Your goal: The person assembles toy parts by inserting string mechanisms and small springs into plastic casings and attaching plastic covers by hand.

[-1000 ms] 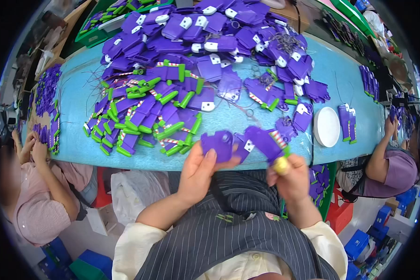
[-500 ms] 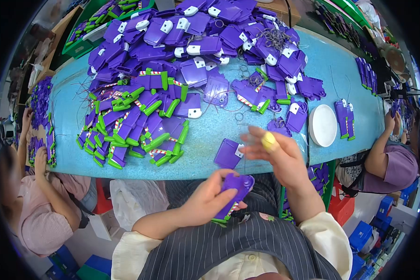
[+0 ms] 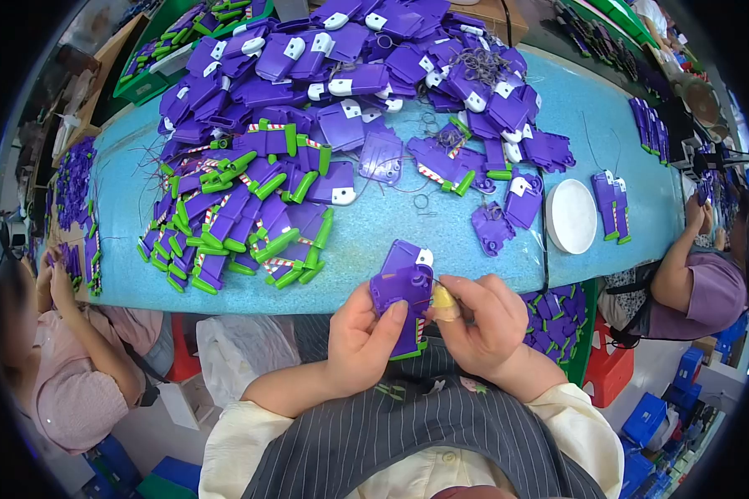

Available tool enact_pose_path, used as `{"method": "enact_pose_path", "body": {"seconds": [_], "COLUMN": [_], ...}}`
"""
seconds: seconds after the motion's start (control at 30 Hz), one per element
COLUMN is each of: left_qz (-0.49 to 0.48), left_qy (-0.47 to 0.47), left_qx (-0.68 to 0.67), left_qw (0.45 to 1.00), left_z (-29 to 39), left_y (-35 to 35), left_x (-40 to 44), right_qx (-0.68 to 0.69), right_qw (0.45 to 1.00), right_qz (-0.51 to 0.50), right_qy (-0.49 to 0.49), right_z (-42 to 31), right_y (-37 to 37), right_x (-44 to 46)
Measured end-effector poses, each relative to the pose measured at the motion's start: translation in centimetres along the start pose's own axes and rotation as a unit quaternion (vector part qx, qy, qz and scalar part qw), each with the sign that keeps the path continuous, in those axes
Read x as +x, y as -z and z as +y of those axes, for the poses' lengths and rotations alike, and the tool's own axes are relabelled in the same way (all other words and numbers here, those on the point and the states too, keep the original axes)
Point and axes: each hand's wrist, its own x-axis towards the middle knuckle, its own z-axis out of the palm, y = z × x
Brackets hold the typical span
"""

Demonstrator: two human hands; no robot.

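My left hand grips a purple plastic housing with a green and red-white striped edge, held tilted near the table's front edge. At its right side, my right hand, with yellow tape on one digit, is closed in a pinch on a thin dark wire. The wire's far end is hard to follow. Just behind the held housing lies a purple shell with a white corner, partly covered by it. To the left is a pile of purple housings with green ends.
Purple shells with white corners are heaped at the back, with tangled thin rings on them. A white round dish stands right, beside two finished-looking housings. A green crate sits below the table. Co-workers sit at both sides.
My right hand has come down and left to the housing, its fingers now pinched together. My left hand has raised the housing forward over the table's edge and turned it.
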Motion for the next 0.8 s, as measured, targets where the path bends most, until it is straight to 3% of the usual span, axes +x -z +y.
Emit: {"method": "enact_pose_path", "body": {"seconds": [0.33, 0.53, 0.63, 0.7, 0.73, 0.8], "left_qz": [0.011, -0.017, -0.025, -0.062, -0.065, -0.141], "left_qy": [-0.044, -0.019, -0.067, -0.128, -0.128, -0.134], "left_qx": [0.151, 0.192, 0.277, 0.419, 0.418, 0.462], "left_qw": [0.988, 0.981, 0.958, 0.897, 0.897, 0.865], "left_z": [-0.8, -0.5, 0.3, 1.3, 1.4, 1.8], "left_y": [0.0, 1.0, 1.4, 1.3, 1.5, 1.8], "left_x": [-0.6, -0.1, 0.2, 0.5, 0.5, 0.4], "right_qx": [-0.032, 0.085, 0.109, 0.232, 0.257, 0.282], "right_qw": [0.999, 0.989, 0.987, 0.947, 0.911, 0.886], "right_qz": [-0.023, -0.091, -0.093, -0.139, -0.262, -0.311], "right_qy": [0.001, -0.077, -0.080, -0.173, -0.189, -0.197], "right_z": [0.5, 1.0, 1.3, 1.3, 2.2, 3.3], "right_y": [0.2, 0.7, -0.5, -0.8, 0.0, 0.8], "right_x": [-0.2, 0.8, 0.7, 1.2, 2.1, 3.7]}}
